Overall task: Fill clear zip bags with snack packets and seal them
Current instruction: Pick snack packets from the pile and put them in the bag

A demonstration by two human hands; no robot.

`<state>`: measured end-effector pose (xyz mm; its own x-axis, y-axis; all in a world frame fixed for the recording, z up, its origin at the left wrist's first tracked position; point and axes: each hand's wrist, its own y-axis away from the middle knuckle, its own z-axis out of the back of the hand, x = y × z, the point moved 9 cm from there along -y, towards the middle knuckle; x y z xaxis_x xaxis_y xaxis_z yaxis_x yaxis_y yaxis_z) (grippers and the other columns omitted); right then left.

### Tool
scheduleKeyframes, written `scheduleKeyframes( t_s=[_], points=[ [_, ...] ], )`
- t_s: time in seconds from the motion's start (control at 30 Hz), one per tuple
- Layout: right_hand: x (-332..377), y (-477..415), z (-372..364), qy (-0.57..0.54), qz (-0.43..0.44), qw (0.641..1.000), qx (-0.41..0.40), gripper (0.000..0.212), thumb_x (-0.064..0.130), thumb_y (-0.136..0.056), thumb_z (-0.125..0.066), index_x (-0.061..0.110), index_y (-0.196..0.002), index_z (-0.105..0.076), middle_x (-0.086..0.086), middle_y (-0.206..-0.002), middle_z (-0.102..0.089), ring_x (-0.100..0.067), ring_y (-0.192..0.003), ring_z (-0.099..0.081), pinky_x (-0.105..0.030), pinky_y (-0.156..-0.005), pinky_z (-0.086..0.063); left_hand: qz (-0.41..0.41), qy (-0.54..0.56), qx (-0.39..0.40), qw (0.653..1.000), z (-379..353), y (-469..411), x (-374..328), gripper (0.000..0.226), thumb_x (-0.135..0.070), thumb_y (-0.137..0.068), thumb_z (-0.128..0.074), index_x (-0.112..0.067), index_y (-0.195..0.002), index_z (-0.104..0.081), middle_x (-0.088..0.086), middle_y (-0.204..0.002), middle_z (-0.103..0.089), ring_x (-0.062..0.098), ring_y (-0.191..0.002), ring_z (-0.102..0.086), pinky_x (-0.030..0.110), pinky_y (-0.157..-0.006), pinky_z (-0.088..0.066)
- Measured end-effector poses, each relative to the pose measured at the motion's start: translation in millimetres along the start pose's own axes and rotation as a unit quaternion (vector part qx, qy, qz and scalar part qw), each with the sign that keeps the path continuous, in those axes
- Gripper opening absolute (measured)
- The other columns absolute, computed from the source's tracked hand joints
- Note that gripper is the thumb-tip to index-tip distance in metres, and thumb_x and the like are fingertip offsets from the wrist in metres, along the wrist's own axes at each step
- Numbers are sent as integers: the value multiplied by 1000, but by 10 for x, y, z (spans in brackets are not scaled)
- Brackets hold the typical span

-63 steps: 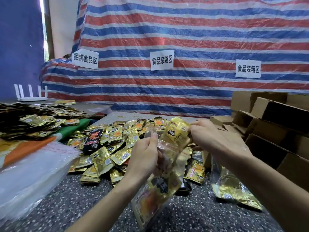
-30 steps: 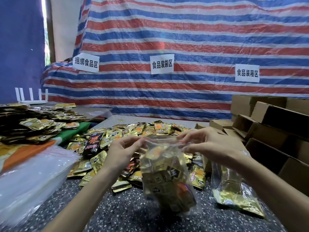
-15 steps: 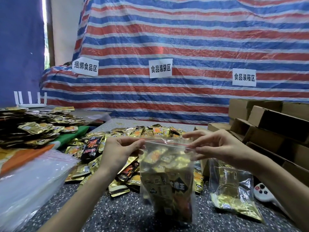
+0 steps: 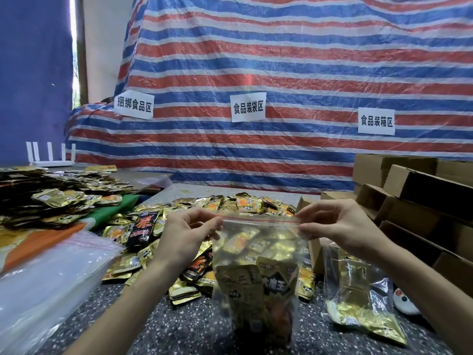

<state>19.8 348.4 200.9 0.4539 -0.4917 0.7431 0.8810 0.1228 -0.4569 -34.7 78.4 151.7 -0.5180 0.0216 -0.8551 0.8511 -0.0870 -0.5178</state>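
A clear zip bag full of gold and black snack packets hangs in front of me above the speckled table. My left hand pinches the left end of its red zip strip. At the strip's right end my right hand pinches it too, so the top is stretched flat between them. Behind the bag lies a heap of loose snack packets.
A second filled bag lies on the table at the right. Empty clear bags are stacked at the left, below another pile of packets. Cardboard boxes line the right side. A white object lies by my right forearm.
My right hand pushed a gold packet into the bag; then both hands took the bag's top and pulled the zip strip straight. The view has tilted slightly upward.
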Motion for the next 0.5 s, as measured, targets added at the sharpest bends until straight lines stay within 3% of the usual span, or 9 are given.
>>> scheduleKeyframes(
  t_s=[0.13,0.23,0.3,0.37,0.43,0.5],
  points=[
    [8,-20,-36,-7,-14,1000,6,22,-4,-80,-76,5,-99,-71,-14,-91,-76,-32,-86,-72,-34,-75,-62,-12,-22,3,1000,-20,-3,-27,9,-4,-90,-69,-8,-82,-72,8,-75,-73,22,-72,-68,29,-72,-57],
    [42,-40,-58,24,-3,1000,-4,21,-6,-83,-73,6,-100,-67,-15,-94,-71,-25,-86,-69,-33,-77,-59,-25,-22,-10,999,-27,6,-54,10,-2,-90,-68,-7,-81,-71,7,-72,-71,21,-70,-67,25,-68,-55],
    [77,-45,-85,49,4,999,-8,19,-5,-86,-70,8,-99,-66,-13,-95,-69,-20,-86,-65,-23,-73,-55,-28,-15,-24,999,-14,21,-58,7,-3,-88,-70,-6,-82,-72,7,-73,-73,20,-68,-68,22,-65,-55],
    [114,-35,-132,74,-10,997,3,16,9,-84,-70,12,-100,-67,-10,-96,-69,-16,-86,-63,-12,-67,-48,-21,-4,-30,999,1,33,-43,2,-6,-86,-73,-6,-84,-74,7,-75,-74,22,-69,-71,24,-66,-56],
    [162,-30,-192,120,-24,992,21,34,31,-71,-61,19,-103,-66,-2,-98,-69,-7,-84,-62,-8,-60,-44,-17,-3,-23,1000,0,41,-45,1,-7,-84,-75,-6,-84,-75,7,-77,-75,24,-70,-72,26,-67,-57],
    [261,-43,-287,185,-9,982,32,42,46,-72,-54,27,-109,-62,9,-108,-63,2,-90,-56,-9,-64,-40,-22,-10,-12,1000,-18,43,-82,1,-6,-84,-75,-7,-84,-76,7,-77,-76,23,-70,-72,26,-67,-58]
  ],
)
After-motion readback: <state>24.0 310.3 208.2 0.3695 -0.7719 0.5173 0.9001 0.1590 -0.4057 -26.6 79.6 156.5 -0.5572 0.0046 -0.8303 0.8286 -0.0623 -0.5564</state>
